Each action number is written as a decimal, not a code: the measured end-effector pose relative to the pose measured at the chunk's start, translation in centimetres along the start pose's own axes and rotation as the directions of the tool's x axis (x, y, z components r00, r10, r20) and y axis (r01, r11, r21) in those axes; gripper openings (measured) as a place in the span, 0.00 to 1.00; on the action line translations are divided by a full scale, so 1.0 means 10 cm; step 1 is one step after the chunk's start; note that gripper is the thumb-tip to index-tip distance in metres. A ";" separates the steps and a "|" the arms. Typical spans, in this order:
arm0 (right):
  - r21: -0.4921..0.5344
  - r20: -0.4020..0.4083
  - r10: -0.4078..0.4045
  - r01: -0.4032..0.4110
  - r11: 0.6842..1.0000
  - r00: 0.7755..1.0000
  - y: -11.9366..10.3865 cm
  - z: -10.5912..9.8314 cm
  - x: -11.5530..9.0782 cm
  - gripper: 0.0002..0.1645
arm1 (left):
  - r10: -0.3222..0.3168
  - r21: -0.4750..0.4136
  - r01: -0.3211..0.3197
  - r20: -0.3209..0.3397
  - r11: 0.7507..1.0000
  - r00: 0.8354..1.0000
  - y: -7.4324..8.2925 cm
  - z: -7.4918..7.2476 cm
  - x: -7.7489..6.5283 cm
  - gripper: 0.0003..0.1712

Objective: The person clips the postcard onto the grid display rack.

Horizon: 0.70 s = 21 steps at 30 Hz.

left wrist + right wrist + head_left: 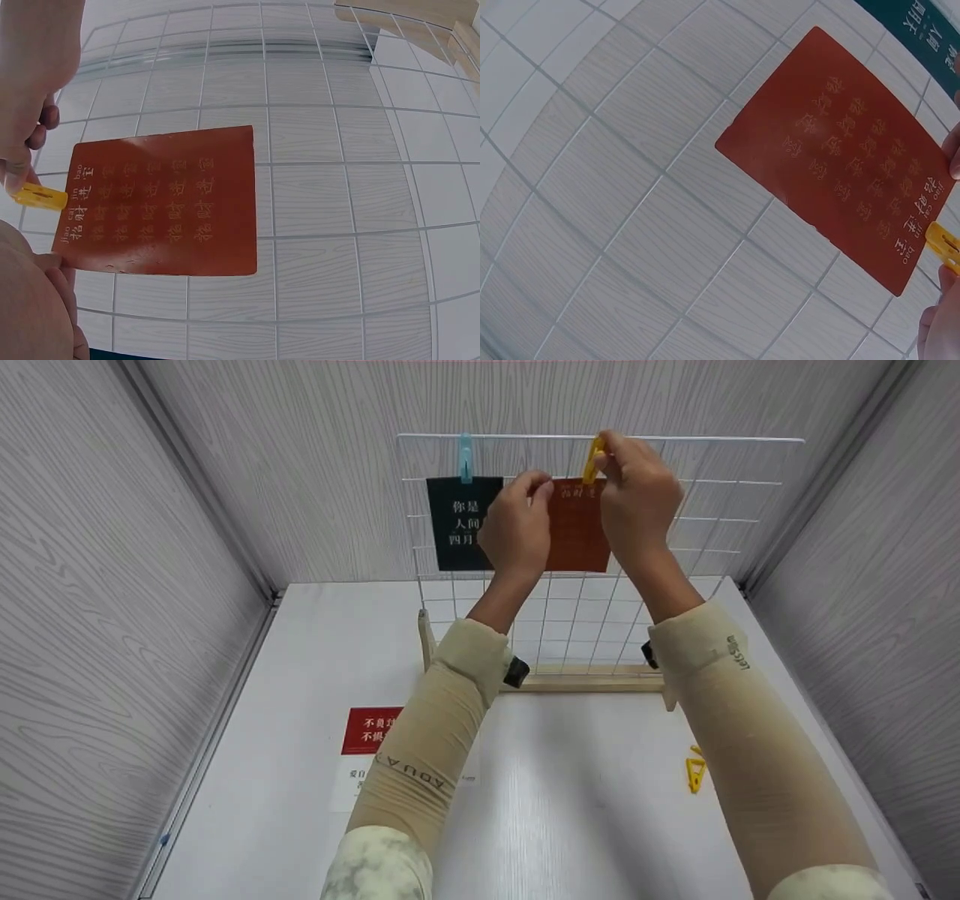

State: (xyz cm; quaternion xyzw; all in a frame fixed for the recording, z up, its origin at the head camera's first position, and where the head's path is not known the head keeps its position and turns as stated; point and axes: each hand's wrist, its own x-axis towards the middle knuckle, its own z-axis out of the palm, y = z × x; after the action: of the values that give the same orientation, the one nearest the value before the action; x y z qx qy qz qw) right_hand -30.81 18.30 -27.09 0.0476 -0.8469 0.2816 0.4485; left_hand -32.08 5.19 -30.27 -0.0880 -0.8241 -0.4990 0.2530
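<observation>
A red-brown card with printed characters hangs against the white wire grid. Its upper left corner is pinched between the thumb and fingers of my left hand. My right hand pinches a yellow clothespin, whose tip sits on the card's printed top edge; the left wrist view shows that clothespin at the edge too. Left of the red-brown card, a dark green card hangs from a light blue clothespin, partly hidden behind my left hand.
The grid stands in a wooden base on a white table. Under my left forearm lie a red card and a white card, partly covered. Yellow clothespins lie beside my right forearm. Grey wood-patterned walls enclose the table.
</observation>
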 end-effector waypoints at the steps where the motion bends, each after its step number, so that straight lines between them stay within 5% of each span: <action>1: 0.000 0.007 0.008 -0.008 1.000 1.000 0.00 0.00 0.00 0.18 | 0.002 -0.001 -0.002 0.000 1.000 1.000 0.00 0.00 0.00 0.15; 21: -0.006 0.019 0.048 -0.048 0.999 0.999 -0.01 -0.04 -0.08 0.23 | 0.017 0.004 -0.017 -0.013 1.000 1.000 0.00 0.01 0.00 0.14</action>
State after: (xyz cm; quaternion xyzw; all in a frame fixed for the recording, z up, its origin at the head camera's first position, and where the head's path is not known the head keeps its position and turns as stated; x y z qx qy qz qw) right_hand -30.03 18.35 -27.47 0.0287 -0.8528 0.2894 0.4337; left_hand -32.15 5.28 -30.31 -0.0914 -0.8228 -0.4957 0.2627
